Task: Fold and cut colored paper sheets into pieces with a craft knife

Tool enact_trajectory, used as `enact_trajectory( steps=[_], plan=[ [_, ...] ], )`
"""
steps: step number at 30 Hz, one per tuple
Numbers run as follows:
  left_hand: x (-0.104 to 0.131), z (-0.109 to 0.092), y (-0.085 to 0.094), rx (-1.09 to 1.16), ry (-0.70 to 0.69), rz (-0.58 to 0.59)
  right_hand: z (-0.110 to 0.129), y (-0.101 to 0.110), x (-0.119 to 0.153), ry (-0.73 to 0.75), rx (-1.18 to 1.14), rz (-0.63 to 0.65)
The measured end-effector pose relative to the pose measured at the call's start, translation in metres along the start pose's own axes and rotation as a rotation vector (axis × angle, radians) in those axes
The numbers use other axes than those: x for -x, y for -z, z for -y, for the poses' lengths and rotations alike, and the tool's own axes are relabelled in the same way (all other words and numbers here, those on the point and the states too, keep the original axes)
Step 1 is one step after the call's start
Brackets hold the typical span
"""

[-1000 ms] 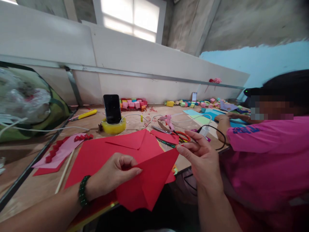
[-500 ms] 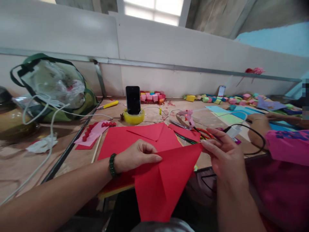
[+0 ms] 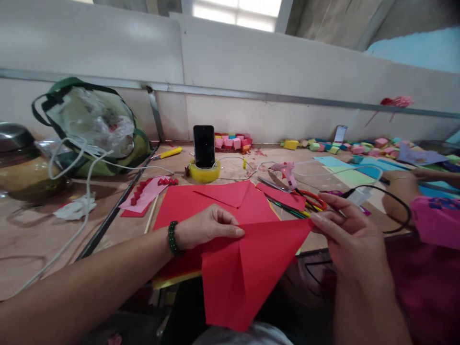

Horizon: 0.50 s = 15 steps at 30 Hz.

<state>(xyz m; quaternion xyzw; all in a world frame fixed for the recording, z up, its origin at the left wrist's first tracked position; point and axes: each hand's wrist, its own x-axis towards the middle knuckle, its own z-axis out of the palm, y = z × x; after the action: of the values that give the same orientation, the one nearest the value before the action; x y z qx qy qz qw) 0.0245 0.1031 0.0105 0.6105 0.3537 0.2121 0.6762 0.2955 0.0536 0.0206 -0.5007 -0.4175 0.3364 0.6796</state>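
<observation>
A sheet of red paper point(image 3: 251, 268), partly folded, hangs over the table's front edge between my two hands. My left hand point(image 3: 212, 227) pinches its upper left edge between thumb and fingers. At the right, my right hand point(image 3: 345, 230) grips the paper's pointed corner with thumb and fingertips. Beneath my left hand lies a stack of red sheets point(image 3: 179, 206), with a loose red triangular piece point(image 3: 230, 195) on top. Scissors with orange handles point(image 3: 312, 199) lie just beyond my right hand, beside a strip of red paper point(image 3: 282, 196).
A phone point(image 3: 204, 146) stands in a yellow tape roll point(image 3: 204, 171). A pink glue gun point(image 3: 286, 173), a yellow cutter point(image 3: 170, 153) and white cables lie about. Pink paper point(image 3: 153, 194) with red pieces sits left. A co-worker's arm point(image 3: 400, 194) is at the right.
The view has shifted slightly, so the table's things appear further right. My right hand has drawn the paper's corner a little outward; both hands keep their hold.
</observation>
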Motion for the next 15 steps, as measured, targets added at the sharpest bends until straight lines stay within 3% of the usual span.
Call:
enact_trajectory(
  steps=[9,15],
  plan=[
    [0.009,-0.024,0.017,-0.106,0.058,-0.021,-0.008,-0.005,-0.015,-0.040,0.060,0.220],
    [0.017,-0.024,0.019,-0.034,0.063,-0.109,-0.005,-0.007,-0.010,-0.045,0.012,0.225]
  ],
)
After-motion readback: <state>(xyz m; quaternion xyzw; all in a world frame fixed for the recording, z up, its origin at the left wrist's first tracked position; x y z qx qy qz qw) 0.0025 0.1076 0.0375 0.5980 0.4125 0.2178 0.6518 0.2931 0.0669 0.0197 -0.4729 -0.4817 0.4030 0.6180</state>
